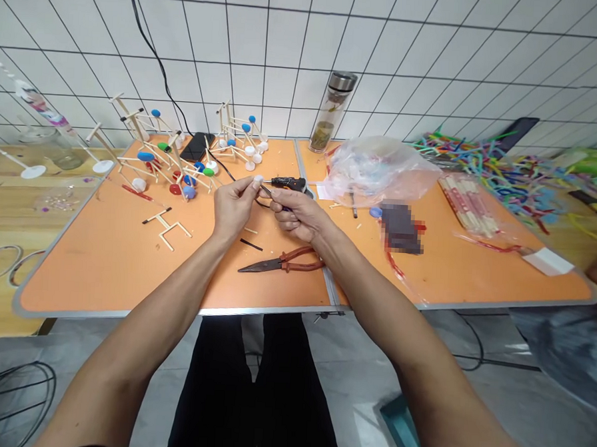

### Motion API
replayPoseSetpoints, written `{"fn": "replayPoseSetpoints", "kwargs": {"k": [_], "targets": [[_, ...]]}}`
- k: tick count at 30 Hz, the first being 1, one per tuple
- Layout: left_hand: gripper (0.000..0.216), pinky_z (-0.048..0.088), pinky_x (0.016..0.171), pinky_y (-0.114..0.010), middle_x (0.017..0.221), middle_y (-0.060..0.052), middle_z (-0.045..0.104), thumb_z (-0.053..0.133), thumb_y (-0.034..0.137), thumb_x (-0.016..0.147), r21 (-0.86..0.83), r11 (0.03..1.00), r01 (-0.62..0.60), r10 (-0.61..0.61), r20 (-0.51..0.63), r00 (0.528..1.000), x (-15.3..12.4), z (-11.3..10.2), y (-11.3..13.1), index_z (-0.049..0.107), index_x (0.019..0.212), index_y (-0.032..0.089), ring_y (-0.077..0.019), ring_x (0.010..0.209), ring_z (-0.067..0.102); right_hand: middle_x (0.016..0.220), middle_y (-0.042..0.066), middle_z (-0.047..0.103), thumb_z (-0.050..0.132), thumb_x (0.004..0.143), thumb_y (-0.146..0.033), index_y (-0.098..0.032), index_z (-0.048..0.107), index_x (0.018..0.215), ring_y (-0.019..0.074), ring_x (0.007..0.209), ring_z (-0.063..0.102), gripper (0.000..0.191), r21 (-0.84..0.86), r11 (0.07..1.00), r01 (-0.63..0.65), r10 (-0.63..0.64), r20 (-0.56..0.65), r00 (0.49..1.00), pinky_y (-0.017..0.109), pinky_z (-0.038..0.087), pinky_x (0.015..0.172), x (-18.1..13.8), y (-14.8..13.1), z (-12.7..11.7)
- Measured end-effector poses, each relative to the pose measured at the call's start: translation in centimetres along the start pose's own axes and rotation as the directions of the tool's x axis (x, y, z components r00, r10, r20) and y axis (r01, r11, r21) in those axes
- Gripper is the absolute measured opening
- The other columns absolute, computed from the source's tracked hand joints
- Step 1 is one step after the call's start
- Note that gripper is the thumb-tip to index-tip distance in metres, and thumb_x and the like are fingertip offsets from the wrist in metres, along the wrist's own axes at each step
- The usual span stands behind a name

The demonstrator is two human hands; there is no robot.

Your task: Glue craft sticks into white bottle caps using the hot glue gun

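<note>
My left hand [234, 205] is closed in a pinch on a small white disc [257, 179]. Close beside it, my right hand [299, 215] has its fingers curled round a thin dark stick [265, 190], most of which is hidden. Just behind both hands is a black glue gun [288, 182], its nozzle toward the white disc; whether a finger touches it I cannot tell. Red-handled long-nose pliers [281, 260] lie below my right hand. A black strip [251, 245] is near their tip. To the left lies a flat frame of wooden sticks [171, 225].
Stick models with coloured discs [176, 170] crowd the back left, with a phone [197, 147] behind. A glass bottle [329, 112], plastic bag [381, 171], pixelated dark object [402, 227], bundled sticks [469, 204] and colourful strips [501, 167] occupy the right.
</note>
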State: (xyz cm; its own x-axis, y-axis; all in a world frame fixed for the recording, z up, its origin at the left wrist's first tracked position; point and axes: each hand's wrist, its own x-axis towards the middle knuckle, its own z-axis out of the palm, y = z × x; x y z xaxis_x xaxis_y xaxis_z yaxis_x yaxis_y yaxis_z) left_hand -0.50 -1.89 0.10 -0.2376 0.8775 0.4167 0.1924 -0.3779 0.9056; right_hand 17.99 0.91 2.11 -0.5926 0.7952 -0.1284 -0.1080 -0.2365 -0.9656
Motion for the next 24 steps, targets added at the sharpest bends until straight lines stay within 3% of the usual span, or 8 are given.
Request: {"fn": "replayPoseSetpoints", "kwargs": {"k": [3,6,9,12,15,18,21,24], "targets": [[0.041,0.058,0.084,-0.028,0.083,-0.002,0.082,0.082,0.06,0.101,0.032,0.999,0.003,-0.002,-0.015,1.0,0.0,0.0,-0.1,0.087,0.084,0.022,-0.0191,0.083,0.074,0.08,-0.004,0.062,0.076,0.104,-0.045,-0.021,0.079,0.11,0.0095,0.056,0.038,0.025,-0.29,0.943,0.165,-0.206,-0.116,0.972,0.023,0.032,0.053,0.0,0.4,0.2],[0.043,0.06,0.085,-0.029,0.082,-0.002,0.082,0.085,0.063,0.097,0.042,0.999,0.033,-0.033,-0.01,0.999,0.1,0.0,-0.5,0.086,0.084,0.023,-0.0215,0.086,0.075,0.112,0.008,0.083,0.065,0.111,-0.032,-0.022,0.084,0.122,0.0215,0.093,0.071,0.024,-0.801,0.55,0.237,-0.515,-0.102,0.851,0.03,0.051,0.077,-0.5,0.9,1.0],[0.042,0.06,0.084,-0.029,0.08,-0.003,0.081,0.088,0.062,0.095,0.029,0.997,0.066,-0.066,0.003,0.998,0.2,0.1,-0.8,0.086,0.082,0.022,-0.0209,0.084,0.076,0.137,0.013,0.083,0.052,0.117,-0.028,-0.024,0.081,0.143,0.0298,0.117,0.075,0.039,-0.99,0.133,0.052,-0.52,-0.025,0.854,0.035,0.052,0.084,-1.4,0.9,1.9],[0.04,0.061,0.083,-0.029,0.08,-0.003,0.081,0.088,0.06,0.095,0.026,0.997,0.078,-0.078,0.008,0.997,0.2,0.1,-0.9,0.086,0.082,0.022,-0.0207,0.083,0.077,0.135,0.015,0.082,0.046,0.117,-0.023,-0.024,0.077,0.152,0.0308,0.11,0.076,0.047,-0.999,-0.02,-0.038,-0.475,-0.024,0.88,0.036,0.049,0.078,-1.9,0.7,2.3],[0.039,0.061,0.084,-0.03,0.081,-0.003,0.082,0.087,0.059,0.096,0.03,0.998,0.062,-0.063,0.01,0.998,0.1,0.2,-0.9,0.086,0.083,0.022,-0.0211,0.084,0.077,0.13,0.013,0.084,0.049,0.116,-0.024,-0.023,0.082,0.138,0.0297,0.114,0.075,0.04,-0.989,0.137,0.056,-0.506,-0.021,0.862,0.035,0.05,0.082,-1.5,0.7,2.0],[0.038,0.06,0.084,-0.03,0.082,-0.003,0.082,0.087,0.058,0.096,0.028,0.998,0.06,-0.06,0.001,0.998,0.0,0.2,-0.8,0.087,0.084,0.022,-0.0213,0.084,0.077,0.105,0.006,0.083,0.062,0.11,-0.027,-0.022,0.083,0.107,0.0227,0.097,0.071,0.022,-0.826,0.518,0.223,-0.505,-0.085,0.859,0.031,0.05,0.079,-0.7,0.7,1.4],[0.038,0.058,0.083,-0.029,0.081,-0.002,0.081,0.086,0.057,0.098,0.043,0.998,0.047,-0.047,-0.018,0.999,-0.2,0.3,-0.5,0.087,0.083,0.022,-0.0204,0.083,0.076,0.073,-0.003,0.061,0.074,0.104,-0.034,-0.021,0.071,0.088,0.0114,0.058,0.046,0.021,-0.409,0.894,0.183,-0.274,-0.176,0.945,0.024,0.034,0.055,-0.3,0.3,0.9],[0.039,0.058,0.086,-0.028,0.085,-0.002,0.082,0.082,0.057,0.102,0.05,0.999,0.002,-0.001,-0.007,1.0,-0.4,0.3,0.2,0.087,0.084,0.022,-0.0197,0.085,0.075,0.068,-0.009,0.046,0.077,0.102,-0.032,-0.022,0.068,0.097,0.0053,0.046,0.019,0.014,0.034,0.999,-0.039,0.041,-0.071,0.997,0.019,0.014,0.044,-0.5,-0.8,0.7]]}}
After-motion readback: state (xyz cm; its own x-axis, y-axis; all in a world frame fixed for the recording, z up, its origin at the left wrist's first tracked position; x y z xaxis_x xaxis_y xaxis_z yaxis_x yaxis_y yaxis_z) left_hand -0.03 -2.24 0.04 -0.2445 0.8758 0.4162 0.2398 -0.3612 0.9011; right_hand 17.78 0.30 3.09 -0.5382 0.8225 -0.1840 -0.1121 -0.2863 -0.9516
